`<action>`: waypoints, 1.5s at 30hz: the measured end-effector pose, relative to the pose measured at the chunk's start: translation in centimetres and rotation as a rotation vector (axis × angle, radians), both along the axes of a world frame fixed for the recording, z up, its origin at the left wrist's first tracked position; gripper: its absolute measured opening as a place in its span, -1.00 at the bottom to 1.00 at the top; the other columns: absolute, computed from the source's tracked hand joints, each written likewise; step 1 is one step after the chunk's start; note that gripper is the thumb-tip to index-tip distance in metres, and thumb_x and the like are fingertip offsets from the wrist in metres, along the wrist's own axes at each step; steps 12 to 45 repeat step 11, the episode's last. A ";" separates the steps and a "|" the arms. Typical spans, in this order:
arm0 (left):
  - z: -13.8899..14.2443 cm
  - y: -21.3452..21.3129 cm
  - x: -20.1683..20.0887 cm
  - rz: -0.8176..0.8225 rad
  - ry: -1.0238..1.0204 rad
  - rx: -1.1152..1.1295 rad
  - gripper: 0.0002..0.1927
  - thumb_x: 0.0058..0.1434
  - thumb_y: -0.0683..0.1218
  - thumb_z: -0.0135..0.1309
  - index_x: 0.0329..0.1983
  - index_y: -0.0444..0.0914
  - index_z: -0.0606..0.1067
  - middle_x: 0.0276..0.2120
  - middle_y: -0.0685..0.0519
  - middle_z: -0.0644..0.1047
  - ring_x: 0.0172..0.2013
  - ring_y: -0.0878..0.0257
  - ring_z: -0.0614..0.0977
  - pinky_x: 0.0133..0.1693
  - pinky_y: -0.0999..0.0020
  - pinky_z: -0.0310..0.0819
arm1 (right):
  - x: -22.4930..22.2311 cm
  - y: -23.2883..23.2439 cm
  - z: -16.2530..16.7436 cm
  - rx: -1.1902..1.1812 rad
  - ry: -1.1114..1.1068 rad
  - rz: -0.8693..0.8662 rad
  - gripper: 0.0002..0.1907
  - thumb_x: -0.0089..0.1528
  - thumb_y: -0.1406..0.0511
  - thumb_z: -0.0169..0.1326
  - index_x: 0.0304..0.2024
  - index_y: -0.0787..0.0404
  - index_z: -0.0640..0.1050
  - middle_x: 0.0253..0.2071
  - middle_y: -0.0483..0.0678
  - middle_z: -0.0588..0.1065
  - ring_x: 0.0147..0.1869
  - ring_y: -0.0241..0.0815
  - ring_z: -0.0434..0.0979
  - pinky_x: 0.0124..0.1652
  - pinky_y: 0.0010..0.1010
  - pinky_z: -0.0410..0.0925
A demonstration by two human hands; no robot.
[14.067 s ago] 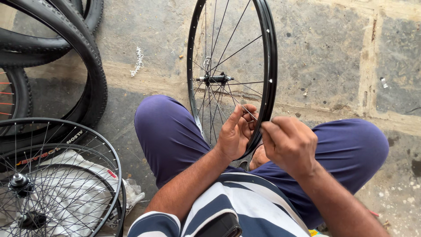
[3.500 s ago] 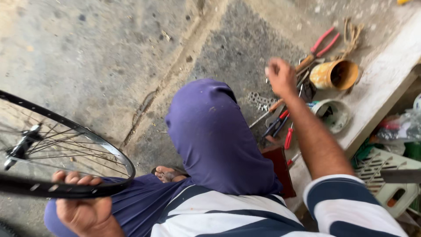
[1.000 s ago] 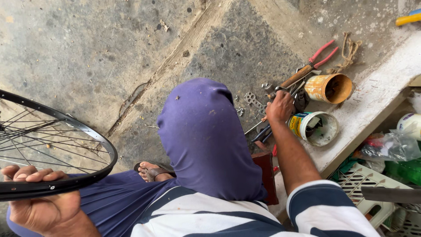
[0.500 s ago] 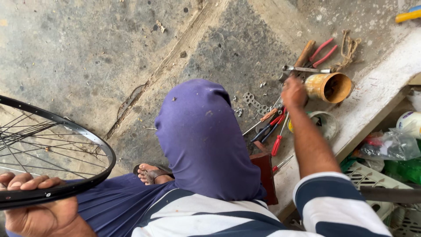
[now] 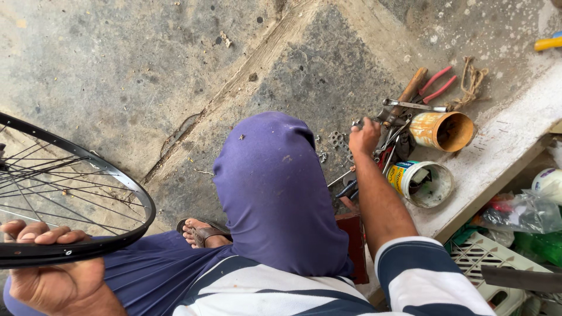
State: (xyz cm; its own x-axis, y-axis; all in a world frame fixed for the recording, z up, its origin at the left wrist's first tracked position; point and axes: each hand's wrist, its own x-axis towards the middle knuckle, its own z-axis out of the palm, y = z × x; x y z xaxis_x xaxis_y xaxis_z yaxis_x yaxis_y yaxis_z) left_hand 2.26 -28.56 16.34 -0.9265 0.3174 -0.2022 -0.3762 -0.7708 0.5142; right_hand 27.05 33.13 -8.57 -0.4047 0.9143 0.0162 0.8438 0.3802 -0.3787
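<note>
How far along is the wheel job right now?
Done: the bare spoked wheel is off any bike, with no tyre on its rim. In hand: the left hand grips the rim, while the right hand reaches into the tool pile on the floor beside two tins. Left: no tool is on the spokes yet.

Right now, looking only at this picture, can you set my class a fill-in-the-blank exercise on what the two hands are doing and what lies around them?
1. The left hand has its grip on the rim of a bicycle ____.
2. The right hand reaches into a pile of ____ on the concrete floor.
3. The pliers beyond that pile have handles coloured ____.
4. The two tins beside the pile lie on their ____.

Missing words: wheel; tools; red; sides
</note>
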 end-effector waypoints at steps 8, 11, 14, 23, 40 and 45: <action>-0.3 -0.9 0.6 0.025 -0.024 0.011 -0.80 0.64 -0.16 0.10 0.20 -0.18 0.35 -0.07 0.15 0.55 -0.01 0.33 0.63 0.11 0.39 0.50 | -2.4 -1.4 -1.0 -0.016 0.053 0.192 -0.71 0.19 0.49 0.22 -0.03 0.24 0.62 0.02 0.11 0.50 0.12 0.11 0.51 0.08 -0.18 0.38; -0.9 -1.5 0.4 0.009 -0.011 0.034 -0.79 0.63 -0.16 0.10 0.20 -0.17 0.35 -0.06 0.14 0.56 0.00 0.32 0.64 0.13 0.38 0.51 | -3.0 -1.4 -0.5 -0.210 0.094 0.397 -0.74 0.21 0.46 0.20 -0.04 0.16 0.66 0.05 0.05 0.56 0.16 0.06 0.55 0.14 -0.23 0.40; -0.9 -1.5 0.4 0.009 -0.011 0.034 -0.79 0.63 -0.16 0.10 0.20 -0.17 0.35 -0.06 0.14 0.56 0.00 0.32 0.64 0.13 0.38 0.51 | -3.0 -1.4 -0.5 -0.210 0.094 0.397 -0.74 0.21 0.46 0.20 -0.04 0.16 0.66 0.05 0.05 0.56 0.16 0.06 0.55 0.14 -0.23 0.40; -0.9 -1.5 0.4 0.009 -0.011 0.034 -0.79 0.63 -0.16 0.10 0.20 -0.17 0.35 -0.06 0.14 0.56 0.00 0.32 0.64 0.13 0.38 0.51 | -3.0 -1.4 -0.5 -0.210 0.094 0.397 -0.74 0.21 0.46 0.20 -0.04 0.16 0.66 0.05 0.05 0.56 0.16 0.06 0.55 0.14 -0.23 0.40; -0.9 -1.5 0.4 0.009 -0.011 0.034 -0.79 0.63 -0.16 0.10 0.20 -0.17 0.35 -0.06 0.14 0.56 0.00 0.32 0.64 0.13 0.38 0.51 | -3.0 -1.4 -0.5 -0.210 0.094 0.397 -0.74 0.21 0.46 0.20 -0.04 0.16 0.66 0.05 0.05 0.56 0.16 0.06 0.55 0.14 -0.23 0.40; -0.9 -1.5 0.4 0.009 -0.011 0.034 -0.79 0.63 -0.16 0.10 0.20 -0.17 0.35 -0.06 0.14 0.56 0.00 0.32 0.64 0.13 0.38 0.51 | -3.0 -1.4 -0.5 -0.210 0.094 0.397 -0.74 0.21 0.46 0.20 -0.04 0.16 0.66 0.05 0.05 0.56 0.16 0.06 0.55 0.14 -0.23 0.40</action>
